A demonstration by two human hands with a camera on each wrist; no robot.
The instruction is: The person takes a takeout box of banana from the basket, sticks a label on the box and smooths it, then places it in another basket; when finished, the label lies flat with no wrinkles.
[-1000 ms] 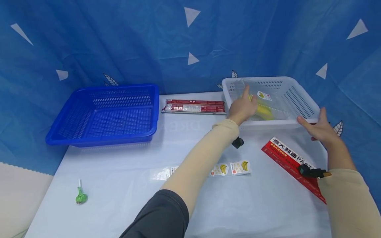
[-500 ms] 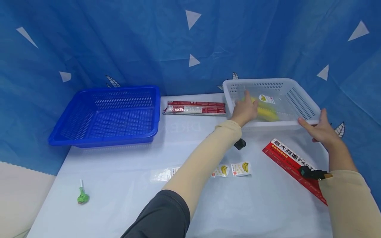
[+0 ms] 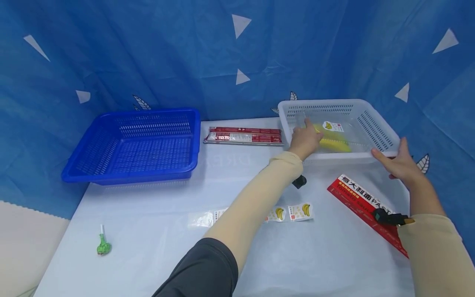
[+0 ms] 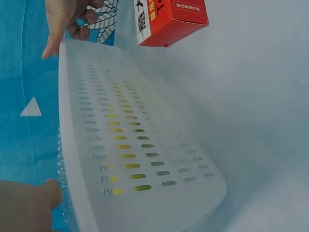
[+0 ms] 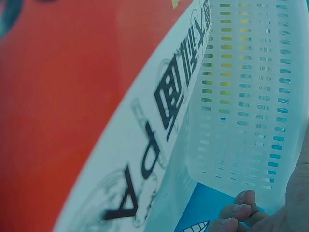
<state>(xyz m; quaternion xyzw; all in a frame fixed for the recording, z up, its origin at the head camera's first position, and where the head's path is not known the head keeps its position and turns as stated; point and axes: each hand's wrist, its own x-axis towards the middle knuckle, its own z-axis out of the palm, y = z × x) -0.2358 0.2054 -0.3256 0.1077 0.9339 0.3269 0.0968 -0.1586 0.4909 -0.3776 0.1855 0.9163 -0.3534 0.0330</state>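
In the head view, my left hand (image 3: pixel 305 139) reaches over the near left side of the white basket (image 3: pixel 378 128). It grips the left end of a clear plastic bag (image 3: pixel 354 130) inside; its lower fingers are hidden. A yellow banana (image 3: pixel 335 144) shows through the bag, beneath a small banana label (image 3: pixel 332 126). My right hand (image 3: pixel 398 163) holds the basket's near right corner, thumb on the rim and fingers below, as the right wrist view also shows. Just below this corner lies a red and white pasta box (image 3: pixel 363 208), partly behind the right wrist camera.
At the left stands a blue basket (image 3: pixel 156 154). Red packets (image 3: pixel 243 136) lie between the two baskets. A strip of banana stickers (image 3: pixel 300 211) runs partly under my left forearm. One green lollipop (image 3: pixel 104 247) lies at the front left. A blue curtain (image 3: pixel 167 53) hangs behind.
My left hand has moved down a little inside the white basket, and the bag with the banana has sunk slightly with it. My right hand stays on the corner.
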